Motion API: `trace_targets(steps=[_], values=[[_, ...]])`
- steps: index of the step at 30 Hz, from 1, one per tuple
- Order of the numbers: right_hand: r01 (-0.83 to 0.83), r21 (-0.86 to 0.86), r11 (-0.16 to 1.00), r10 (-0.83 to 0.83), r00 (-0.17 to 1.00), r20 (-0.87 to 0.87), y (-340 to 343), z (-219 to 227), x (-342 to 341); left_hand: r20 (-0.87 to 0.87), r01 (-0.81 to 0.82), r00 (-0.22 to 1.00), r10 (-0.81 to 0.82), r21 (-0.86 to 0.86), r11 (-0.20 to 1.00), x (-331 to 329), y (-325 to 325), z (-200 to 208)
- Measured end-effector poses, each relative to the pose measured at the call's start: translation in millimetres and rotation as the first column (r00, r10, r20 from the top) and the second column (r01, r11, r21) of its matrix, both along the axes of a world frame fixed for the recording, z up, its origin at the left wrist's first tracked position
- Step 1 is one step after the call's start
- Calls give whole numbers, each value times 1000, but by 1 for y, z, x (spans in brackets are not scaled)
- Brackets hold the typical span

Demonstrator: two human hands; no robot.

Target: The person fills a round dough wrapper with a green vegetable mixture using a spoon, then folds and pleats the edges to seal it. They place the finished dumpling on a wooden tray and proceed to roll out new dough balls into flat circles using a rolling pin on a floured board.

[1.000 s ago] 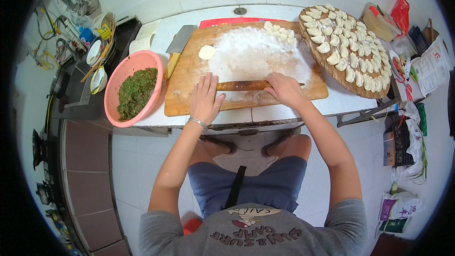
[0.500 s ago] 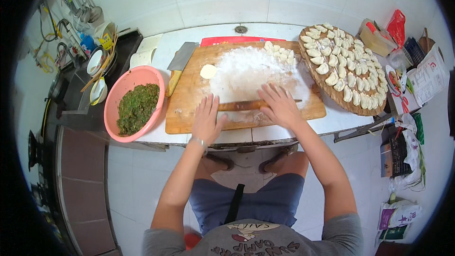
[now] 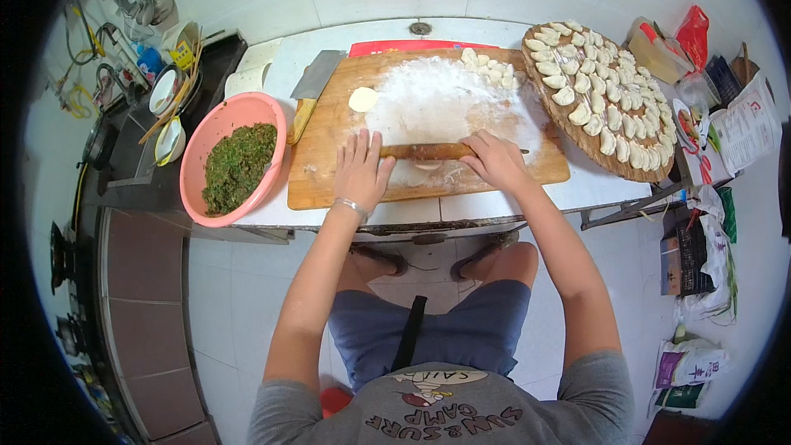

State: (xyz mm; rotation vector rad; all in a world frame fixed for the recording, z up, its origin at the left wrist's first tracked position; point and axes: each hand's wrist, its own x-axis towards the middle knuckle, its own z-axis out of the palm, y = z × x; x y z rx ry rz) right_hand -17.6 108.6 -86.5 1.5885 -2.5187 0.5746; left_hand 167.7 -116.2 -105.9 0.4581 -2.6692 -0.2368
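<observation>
1 rolling pin (image 3: 424,151) extends from left hand (image 3: 360,168) past right hand (image 3: 498,161).

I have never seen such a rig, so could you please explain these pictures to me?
No machine here: a person works bare-handed, seen by one wide camera worn on the head, looking down; it bends straight edges. The left hand and right hand lie over a wooden rolling pin, one toward each end; their grip's tightness is unclear. Beneath is a floury cutting board with a flat dough round and small dough pieces. At left, a cleaver and pink bowl of greenish mixture; at right, dumplings on a round board.
</observation>
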Motion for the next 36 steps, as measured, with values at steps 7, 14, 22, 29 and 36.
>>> trace_targets(steps=[7, 14, 22, 29, 36], values=[[252, -146, 957, -204, 938, 281, 6, 10, -2, 171, -119, 981, 93, 146, 982, -43, 61, 38], [255, -205, 945, -207, 951, 228, 30, -1, -18, 117, 258, 957, -265, 73, 963, -65, 51, 6], [27, -152, 988, -13, 996, 91, 38, 3, -20, -367, 117, 923, -116, -18, 993, -18, 26, 28], [-35, 78, 996, 39, 998, -51, -20, 11, -9, 27, -120, 993, 118, 42, 992, -7, -3, -21], [-17, 102, 995, 28, 993, -112, -12, -19, -29, 169, -35, 985, 27, 49, 998, -11, 1, 7]])
